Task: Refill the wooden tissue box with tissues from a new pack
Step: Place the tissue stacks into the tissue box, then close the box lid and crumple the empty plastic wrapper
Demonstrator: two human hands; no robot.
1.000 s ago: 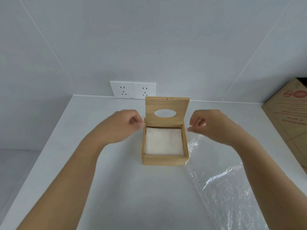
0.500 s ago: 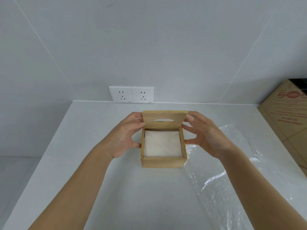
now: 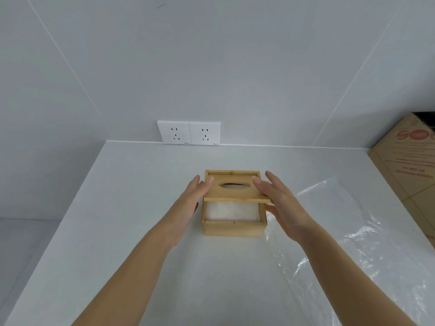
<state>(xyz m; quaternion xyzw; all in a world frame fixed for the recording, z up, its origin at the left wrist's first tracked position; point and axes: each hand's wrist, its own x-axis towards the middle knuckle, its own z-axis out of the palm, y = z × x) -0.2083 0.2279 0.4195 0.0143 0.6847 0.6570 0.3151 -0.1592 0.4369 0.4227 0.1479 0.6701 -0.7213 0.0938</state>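
The wooden tissue box (image 3: 233, 229) stands on the white counter, holding a stack of white tissues (image 3: 231, 211). Its hinged lid (image 3: 235, 193), with an oval slot, is tilted low over the box, with a gap left at the front. My left hand (image 3: 193, 201) holds the lid's left edge, thumb on top. My right hand (image 3: 280, 203) holds the lid's right edge, fingers spread over its top.
An empty clear plastic wrapper (image 3: 353, 231) lies on the counter to the right of the box. A brown cardboard carton (image 3: 409, 165) stands at the far right. Two white wall sockets (image 3: 189, 132) sit on the wall behind the box.
The lid stood upright a second ago. Both hands took its side edges and swung it down toward me, so it now lies nearly flat over the tissues.
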